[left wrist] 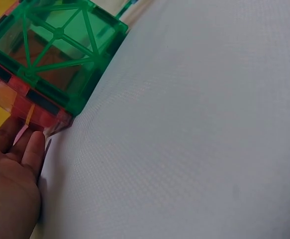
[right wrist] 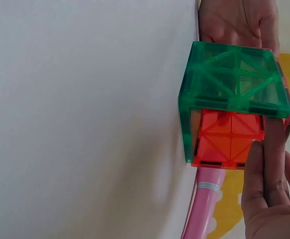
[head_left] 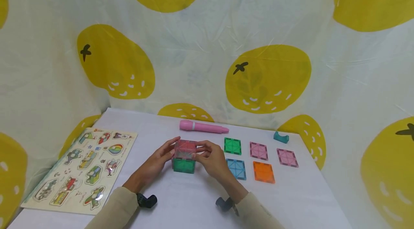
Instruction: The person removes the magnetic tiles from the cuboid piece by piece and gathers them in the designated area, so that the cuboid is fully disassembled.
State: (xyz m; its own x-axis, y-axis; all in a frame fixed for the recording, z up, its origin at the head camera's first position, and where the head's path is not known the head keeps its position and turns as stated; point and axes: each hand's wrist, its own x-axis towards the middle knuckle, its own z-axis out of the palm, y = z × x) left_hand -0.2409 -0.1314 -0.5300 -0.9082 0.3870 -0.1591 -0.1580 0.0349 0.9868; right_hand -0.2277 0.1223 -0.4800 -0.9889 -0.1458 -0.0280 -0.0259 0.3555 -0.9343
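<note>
A see-through box of magnetic tiles (head_left: 184, 166) stands on the white table, between both hands. Its near face is a green tile (left wrist: 58, 34), and its top looks pink-red. A red-orange tile (right wrist: 231, 130) shows inside through the open right side. My left hand (head_left: 153, 168) holds the box's left side, thumb near the front and fingers reaching along the upper edge. At the top right edge, my right hand (head_left: 211, 159) grips the box between thumb and fingers. One right finger lies across the open side in the right wrist view.
Right of the box lie loose tiles: green (head_left: 233, 146), blue (head_left: 237, 169), orange (head_left: 263, 172) and two pink (head_left: 258, 151). A pink pen-like stick (head_left: 203, 127) lies behind. A teal curved block (head_left: 281, 137) sits back right. A picture puzzle board (head_left: 81, 171) lies left.
</note>
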